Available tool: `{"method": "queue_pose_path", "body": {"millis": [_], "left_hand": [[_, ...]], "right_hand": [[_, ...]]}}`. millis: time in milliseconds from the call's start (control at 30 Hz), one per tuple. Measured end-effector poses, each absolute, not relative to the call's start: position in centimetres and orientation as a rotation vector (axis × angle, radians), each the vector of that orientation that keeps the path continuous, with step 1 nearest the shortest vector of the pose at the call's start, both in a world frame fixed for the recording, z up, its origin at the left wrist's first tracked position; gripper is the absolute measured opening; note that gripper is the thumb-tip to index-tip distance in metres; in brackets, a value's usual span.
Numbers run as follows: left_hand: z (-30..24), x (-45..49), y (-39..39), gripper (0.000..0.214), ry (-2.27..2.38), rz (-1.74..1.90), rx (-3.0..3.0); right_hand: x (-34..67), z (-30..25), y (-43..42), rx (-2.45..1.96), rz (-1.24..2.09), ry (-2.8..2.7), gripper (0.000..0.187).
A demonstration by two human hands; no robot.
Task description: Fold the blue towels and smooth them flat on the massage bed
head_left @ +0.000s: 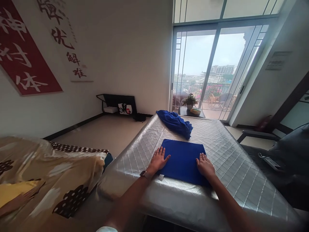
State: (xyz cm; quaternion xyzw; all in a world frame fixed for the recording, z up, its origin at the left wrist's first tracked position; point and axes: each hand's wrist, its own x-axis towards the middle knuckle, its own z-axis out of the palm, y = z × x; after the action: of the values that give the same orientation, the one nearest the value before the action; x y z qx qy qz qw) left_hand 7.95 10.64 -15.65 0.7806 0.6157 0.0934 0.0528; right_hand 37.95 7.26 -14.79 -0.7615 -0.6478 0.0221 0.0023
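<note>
Flat blue cloth (182, 161) lies on silver quilted cover (231, 167), at its near end. Left hand (159, 159) and right hand (205, 165) rest on opposite sides, fingers straight, ungripped. Crumpled blue fabric (175, 124) just beyond.

I monitor remotely: red calligraphy banner (24, 58), upper left; sliding glass door (210, 69), upper right; potted plant (190, 101), right of center; black armchair (293, 154), right edge.

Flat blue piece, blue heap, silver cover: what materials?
Flat blue piece: probably fabric, matte; even colour, pale tag at its edge.
Blue heap: likely thin fabric, soft creases.
Silver cover: perhaps coated fabric or plastic film; shiny, glare, diamond quilting lines.
</note>
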Motion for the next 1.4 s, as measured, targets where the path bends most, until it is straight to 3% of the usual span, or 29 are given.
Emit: {"method": "queue_pose_path", "body": {"millis": [333,700,800,1000,1100,1233,1400], "left_hand": [[-15.6,8.1,10.5,0.087,1.859,0.31,2.405],[-15.1,8.0,11.9,0.09,1.871,0.212,2.381],[-13.9,11.0,13.4,0.088,1.893,0.261,2.425],[-14.1,23.9,15.2,0.07,1.278,0.338,2.749],[-15.0,27.6,15.7,0.066,1.245,0.368,2.722],[-15.5,25.2,16.8,0.062,1.311,0.365,2.705],[-15.7,15.8,19.6,0.069,1.677,0.327,2.52]], "right_hand": [[38.7,-12.9,12.1,-2.346,0.051,-2.007,0.065],[40.3,-15.9,14.3,-2.323,0.021,-1.995,0.068],[40.3,-16.3,14.6,-2.308,0.028,-1.974,0.068],[40.5,-16.3,14.4,-2.295,0.007,-1.999,0.067],[40.5,-16.2,14.1,-2.287,-0.009,-2.016,0.065],[40.3,-16.0,14.1,-2.322,-0.006,-1.953,0.066],[39.9,-15.8,14.2,-2.358,0.006,-1.916,0.067]]}}
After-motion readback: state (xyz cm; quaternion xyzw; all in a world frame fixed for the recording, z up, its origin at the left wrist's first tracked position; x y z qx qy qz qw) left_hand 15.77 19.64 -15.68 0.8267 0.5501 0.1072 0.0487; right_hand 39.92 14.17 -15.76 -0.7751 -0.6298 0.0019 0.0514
